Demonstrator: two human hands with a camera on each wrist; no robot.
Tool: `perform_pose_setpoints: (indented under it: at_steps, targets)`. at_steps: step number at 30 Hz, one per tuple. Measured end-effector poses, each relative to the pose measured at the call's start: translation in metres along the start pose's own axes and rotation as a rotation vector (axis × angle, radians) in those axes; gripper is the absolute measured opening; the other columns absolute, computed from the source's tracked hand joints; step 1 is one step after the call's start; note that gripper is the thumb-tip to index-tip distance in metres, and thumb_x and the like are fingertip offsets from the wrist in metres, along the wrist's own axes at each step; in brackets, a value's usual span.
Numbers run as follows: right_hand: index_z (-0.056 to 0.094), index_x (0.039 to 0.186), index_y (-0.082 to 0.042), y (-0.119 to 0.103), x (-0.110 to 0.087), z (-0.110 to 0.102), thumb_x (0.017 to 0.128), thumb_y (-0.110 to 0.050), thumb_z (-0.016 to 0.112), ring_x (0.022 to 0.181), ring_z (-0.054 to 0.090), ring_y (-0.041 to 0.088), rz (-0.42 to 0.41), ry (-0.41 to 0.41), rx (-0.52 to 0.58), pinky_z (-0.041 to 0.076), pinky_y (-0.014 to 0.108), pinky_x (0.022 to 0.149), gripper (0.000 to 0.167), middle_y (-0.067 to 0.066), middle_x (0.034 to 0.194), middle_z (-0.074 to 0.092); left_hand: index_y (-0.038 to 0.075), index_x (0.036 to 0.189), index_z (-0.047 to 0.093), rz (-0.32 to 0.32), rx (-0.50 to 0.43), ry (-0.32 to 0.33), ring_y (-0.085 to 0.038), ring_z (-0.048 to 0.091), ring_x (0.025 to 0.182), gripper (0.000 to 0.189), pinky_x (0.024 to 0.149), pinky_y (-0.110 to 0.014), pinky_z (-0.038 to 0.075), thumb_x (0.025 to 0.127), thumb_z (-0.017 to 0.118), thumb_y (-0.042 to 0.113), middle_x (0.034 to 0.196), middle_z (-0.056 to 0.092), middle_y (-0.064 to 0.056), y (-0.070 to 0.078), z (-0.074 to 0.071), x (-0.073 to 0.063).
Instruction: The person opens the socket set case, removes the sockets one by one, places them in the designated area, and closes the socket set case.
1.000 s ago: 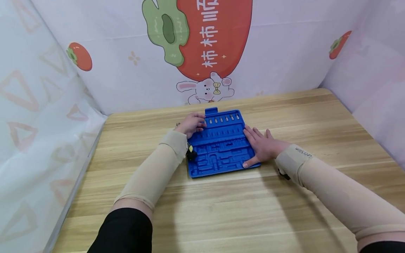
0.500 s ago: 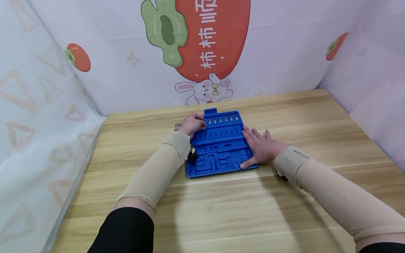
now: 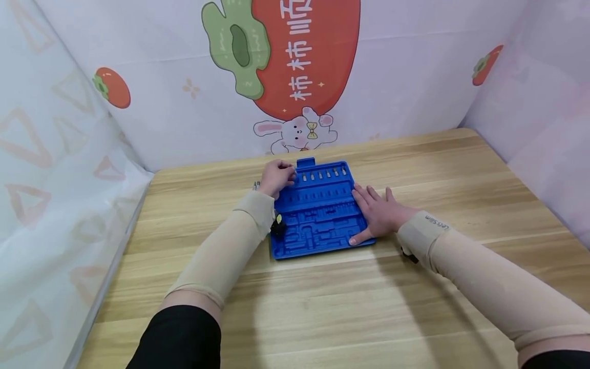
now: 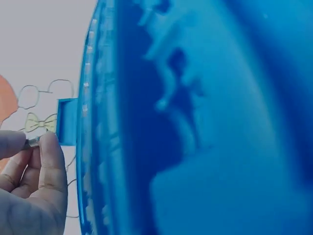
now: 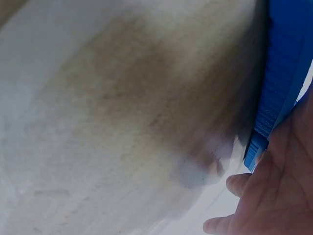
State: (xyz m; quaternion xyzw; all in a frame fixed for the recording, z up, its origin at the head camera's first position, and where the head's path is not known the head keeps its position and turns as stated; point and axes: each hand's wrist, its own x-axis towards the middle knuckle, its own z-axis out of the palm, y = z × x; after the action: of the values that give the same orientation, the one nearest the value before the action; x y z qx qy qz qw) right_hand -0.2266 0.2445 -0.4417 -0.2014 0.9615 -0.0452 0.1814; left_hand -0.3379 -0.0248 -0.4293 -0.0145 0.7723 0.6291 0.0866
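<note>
Wood-grain table stands before a printed backdrop. Left hand pinches a metal bit at the far-left corner of the blue case, just left of the seated bits; its long axis appears to run thumb-to-finger. Right hand, farther off, rests spread on the case's right edge.

Blue case open flat, w/ bits.
</note>
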Motion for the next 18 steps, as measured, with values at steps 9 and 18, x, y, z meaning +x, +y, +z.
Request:
perform_pose_setpoints:
  at_steps: [9,18]
  targets:
    - [0.007,0.161,0.009,0.006,0.004,-0.004,0.078,-0.082,0.067,0.150,0.005,0.056,0.008,-0.006,-0.006,0.001,0.082,0.110,0.137,0.028,0.168,0.000,-0.013,0.137,0.053,-0.027,-0.175,0.055,-0.036,0.063,0.119,0.034,0.095,-0.038,0.057,0.109,0.053,0.007,0.132,0.059,-0.027,-0.004,-0.042,-0.005]
    - [0.008,0.160,0.011,0.005,0.007,-0.010,0.078,-0.082,0.067,0.150,0.007,0.057,0.007,-0.007,-0.004,0.004,0.083,0.109,0.137,0.030,0.168,0.001,-0.016,0.142,0.045,-0.059,-0.266,0.013,-0.043,0.057,0.127,0.039,0.105,-0.042,0.050,0.108,0.050,0.001,0.139,0.051,-0.033,-0.015,-0.079,-0.012]
